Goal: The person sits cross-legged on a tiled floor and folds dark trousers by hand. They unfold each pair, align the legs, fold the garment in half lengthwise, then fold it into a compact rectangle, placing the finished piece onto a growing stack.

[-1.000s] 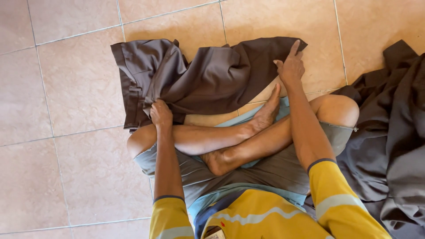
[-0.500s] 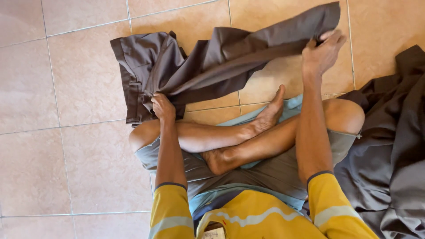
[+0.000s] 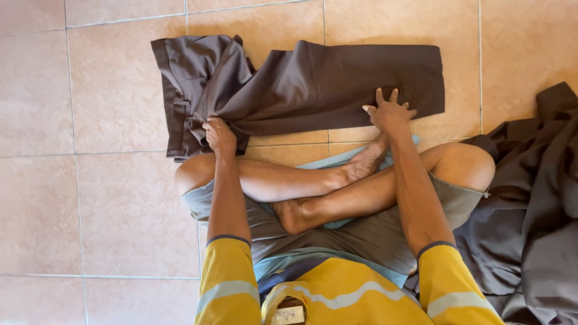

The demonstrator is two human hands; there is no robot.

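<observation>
Now flat under right hand [image 3: 391,113]: brown trousers [image 3: 313,84].

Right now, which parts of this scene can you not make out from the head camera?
- Brown trousers: the fabric under the left hand and the right hand is covered by them.
- Dark cloth pile: cut off by the right and bottom edges, so its kind is unclear.
- Small tag on the yellow shirt: cut by the bottom edge.
</observation>
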